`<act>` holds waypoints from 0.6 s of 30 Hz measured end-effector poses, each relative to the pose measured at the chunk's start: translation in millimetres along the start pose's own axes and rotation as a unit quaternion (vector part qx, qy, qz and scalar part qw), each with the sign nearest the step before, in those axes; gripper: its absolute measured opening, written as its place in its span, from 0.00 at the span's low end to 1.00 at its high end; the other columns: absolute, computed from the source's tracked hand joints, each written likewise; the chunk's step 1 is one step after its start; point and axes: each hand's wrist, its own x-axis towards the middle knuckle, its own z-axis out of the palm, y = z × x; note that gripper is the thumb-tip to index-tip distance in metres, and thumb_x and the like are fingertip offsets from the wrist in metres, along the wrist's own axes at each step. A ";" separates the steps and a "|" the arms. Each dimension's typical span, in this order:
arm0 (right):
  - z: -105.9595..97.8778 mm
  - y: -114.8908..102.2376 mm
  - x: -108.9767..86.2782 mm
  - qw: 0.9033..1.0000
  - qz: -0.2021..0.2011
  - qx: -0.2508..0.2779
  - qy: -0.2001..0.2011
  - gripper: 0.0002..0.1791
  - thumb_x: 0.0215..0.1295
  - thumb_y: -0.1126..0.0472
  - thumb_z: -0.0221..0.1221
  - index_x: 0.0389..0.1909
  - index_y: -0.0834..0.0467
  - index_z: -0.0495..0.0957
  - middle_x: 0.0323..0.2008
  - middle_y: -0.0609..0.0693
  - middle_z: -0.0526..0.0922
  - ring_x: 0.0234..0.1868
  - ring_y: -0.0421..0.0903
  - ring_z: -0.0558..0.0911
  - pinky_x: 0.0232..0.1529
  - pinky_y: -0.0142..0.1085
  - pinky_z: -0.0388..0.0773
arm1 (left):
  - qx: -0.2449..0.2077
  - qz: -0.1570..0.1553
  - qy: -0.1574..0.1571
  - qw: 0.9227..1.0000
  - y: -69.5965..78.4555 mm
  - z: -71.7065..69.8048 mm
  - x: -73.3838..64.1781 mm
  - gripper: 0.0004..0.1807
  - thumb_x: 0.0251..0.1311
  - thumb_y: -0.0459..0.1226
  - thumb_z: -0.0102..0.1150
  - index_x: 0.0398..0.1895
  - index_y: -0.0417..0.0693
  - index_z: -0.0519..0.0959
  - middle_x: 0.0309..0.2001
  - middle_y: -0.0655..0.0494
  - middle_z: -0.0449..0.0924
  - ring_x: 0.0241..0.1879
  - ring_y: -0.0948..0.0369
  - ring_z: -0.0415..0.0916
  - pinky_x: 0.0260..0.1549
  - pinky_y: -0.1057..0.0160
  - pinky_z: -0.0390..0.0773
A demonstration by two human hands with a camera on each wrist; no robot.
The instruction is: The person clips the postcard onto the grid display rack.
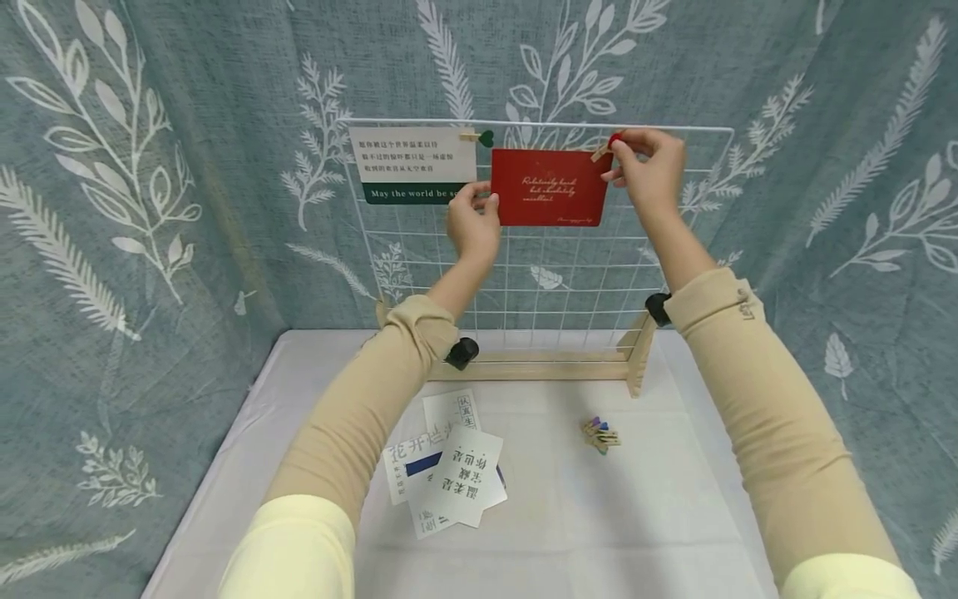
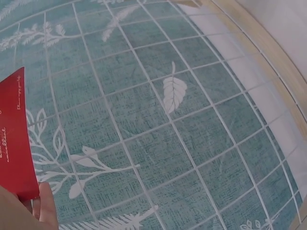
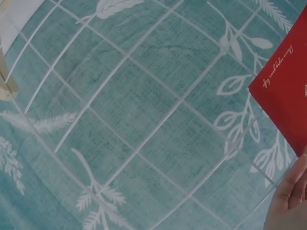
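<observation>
A red card (image 1: 550, 187) with pale script lies against the upper part of a white wire grid (image 1: 569, 274). My left hand (image 1: 475, 223) pinches its left edge between thumb and fingers. At its upper right corner, my right hand (image 1: 653, 170) pinches a small wooden clothespin (image 1: 601, 152) with a red ornament. Left of the red card, a white and green card (image 1: 415, 158) hangs from the grid by a clothespin with a green heart (image 1: 486, 139). In the left wrist view the red card (image 2: 17, 143) shows beside the fingertips; in the right wrist view its corner (image 3: 283, 81) shows.
The grid stands in a wooden base (image 1: 524, 371) on a white-covered table (image 1: 569, 532). Several printed cards (image 1: 456, 474) lie overlapping at left on the table. A small pile of clothespins (image 1: 600, 435) lies to their right. A patterned teal curtain (image 1: 224, 166) surrounds everything.
</observation>
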 end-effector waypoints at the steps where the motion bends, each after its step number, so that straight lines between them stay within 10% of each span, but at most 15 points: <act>1: -0.5 0.0 -0.3 1.000 -0.001 -0.002 0.002 0.13 0.62 0.69 0.57 0.44 0.73 0.78 0.34 0.55 0.83 0.11 0.29 0.76 0.16 0.19 0.73 | -0.003 0.000 0.000 1.000 -0.1 -1.1 -0.2 0.12 0.65 0.35 0.54 0.48 0.42 0.79 0.43 0.46 0.83 0.38 0.53 0.80 0.35 0.60 0.76; 18: -8.5 -3.0 -2.7 1.000 -0.006 -0.015 0.014 0.11 0.58 0.71 0.59 0.40 0.72 0.80 0.21 0.36 0.79 0.15 0.27 0.77 0.16 0.18 0.72 | -0.038 -0.009 -0.010 0.999 -2.2 -13.6 0.8 0.11 0.63 0.34 0.56 0.47 0.42 0.80 0.44 0.45 0.82 0.41 0.53 0.80 0.38 0.61 0.78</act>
